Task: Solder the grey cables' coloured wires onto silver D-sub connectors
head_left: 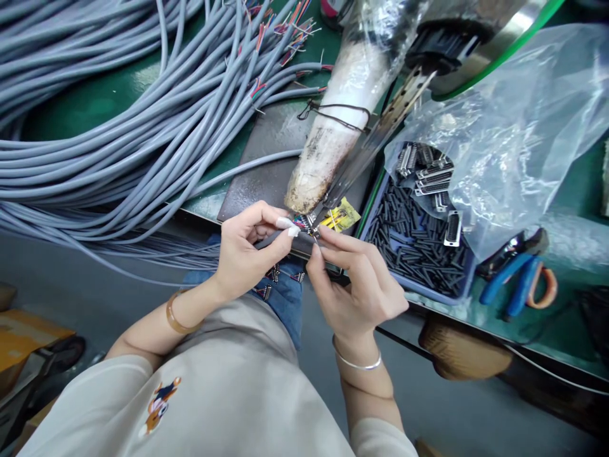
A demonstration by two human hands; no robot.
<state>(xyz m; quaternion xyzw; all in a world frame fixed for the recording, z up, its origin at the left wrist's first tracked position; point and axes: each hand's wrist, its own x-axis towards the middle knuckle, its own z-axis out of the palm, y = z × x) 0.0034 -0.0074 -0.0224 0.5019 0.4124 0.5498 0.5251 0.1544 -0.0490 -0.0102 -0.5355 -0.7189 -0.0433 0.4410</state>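
Observation:
My left hand (259, 244), white covers on its thumb and forefinger tips, pinches a grey cable (269, 240) near its end. Thin coloured wires (301, 221) fan out just past those fingertips. My right hand (356, 273) is closed in a pinch at a small metal connector (314, 231) where the wires end; the fingers partly hide it. Right above both hands are the tip of a long metal tool, seemingly a soldering iron (354, 155), and the stained mouth of a white plastic-wrapped tube (328, 133). A yellow piece (340, 217) lies behind my right fingers.
Bundled grey cables (157, 139) with stripped ends cover the bench's left. At right, a blue bin (469, 279) holds black sleeves (413, 235) and metal connectors (435, 174), beside a plastic bag (518, 127) and blue-handled pliers (521, 285). Cables with connectors (264, 291) hang over my lap.

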